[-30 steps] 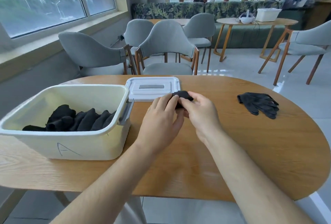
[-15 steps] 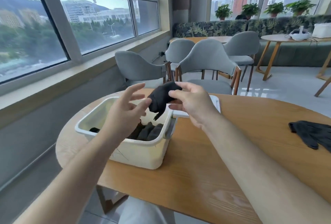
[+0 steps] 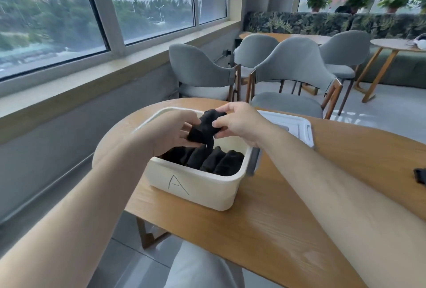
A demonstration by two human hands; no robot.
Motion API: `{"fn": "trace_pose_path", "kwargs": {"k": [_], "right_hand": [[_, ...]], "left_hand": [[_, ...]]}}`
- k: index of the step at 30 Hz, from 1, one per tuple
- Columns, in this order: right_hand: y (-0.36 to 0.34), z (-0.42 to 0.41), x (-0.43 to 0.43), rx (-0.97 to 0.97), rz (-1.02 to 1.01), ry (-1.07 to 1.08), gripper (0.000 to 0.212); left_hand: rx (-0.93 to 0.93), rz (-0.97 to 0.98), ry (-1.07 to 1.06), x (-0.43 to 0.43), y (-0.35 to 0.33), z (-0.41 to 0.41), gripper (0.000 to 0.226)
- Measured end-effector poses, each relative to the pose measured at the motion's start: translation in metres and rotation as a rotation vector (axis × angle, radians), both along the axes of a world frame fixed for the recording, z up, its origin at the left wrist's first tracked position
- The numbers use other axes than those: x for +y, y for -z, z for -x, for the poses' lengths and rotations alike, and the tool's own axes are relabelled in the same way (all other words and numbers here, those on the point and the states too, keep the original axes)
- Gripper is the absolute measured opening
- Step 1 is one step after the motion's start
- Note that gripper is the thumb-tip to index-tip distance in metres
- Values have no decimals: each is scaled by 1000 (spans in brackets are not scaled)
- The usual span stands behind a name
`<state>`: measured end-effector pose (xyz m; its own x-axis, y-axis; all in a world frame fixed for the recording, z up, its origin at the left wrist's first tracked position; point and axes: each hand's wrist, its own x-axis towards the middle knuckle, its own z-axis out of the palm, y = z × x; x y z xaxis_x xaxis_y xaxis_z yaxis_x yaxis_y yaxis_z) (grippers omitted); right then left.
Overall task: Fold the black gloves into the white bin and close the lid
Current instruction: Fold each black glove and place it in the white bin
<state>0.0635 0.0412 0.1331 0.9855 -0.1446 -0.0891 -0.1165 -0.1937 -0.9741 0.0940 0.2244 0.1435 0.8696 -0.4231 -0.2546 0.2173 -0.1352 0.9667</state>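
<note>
Black glove bundle [image 3: 206,127] is up over the white bin [image 3: 196,186], left hand [image 3: 170,130] and right hand [image 3: 239,124] both with fingers curled round it, pinching it from either side just above the folded gloves [image 3: 214,158] packed along the near wall. Lid [image 3: 297,126] lies flat on the bench [image 3: 299,207] just behind the bin, partly hidden by the right wrist, and a loose glove [image 3: 420,178] peeks in at the right edge. Grey chairs [image 3: 292,68] crowd the far side.

hands [image 3: 241,124] gripping black glove [image 3: 205,126], seemingly above white bin [image 3: 196,187]
</note>
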Motion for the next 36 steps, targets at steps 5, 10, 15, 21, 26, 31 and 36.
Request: {"fn": "trace_pose_path", "kwargs": {"k": [5,10,15,21,26,31,36], "right_hand": [[-1,-23,21,49,73,-46,27],[10,-41,49,151,182,-144,32],[30,-54,55,289,279,-236,32],[38,-53,56,219,536,-287,36],[39,-49,60,148,1058,-387,31],[35,-45,59,152,1167,-443,34],[13,-19,32,-55,1151,-289,31]], "left_hand": [[-142,-242,-31,15,6,-21,20],[-303,-635,-36,33,10,-30,27],[-467,-967,92,34,23,-32,35],[-443,-1029,209,27,30,-42,28],[-450,-1057,251,23,38,-47,26],[-544,-1182,276,19,33,-38,27],[-770,-1100,46,4,13,-26,30]]}}
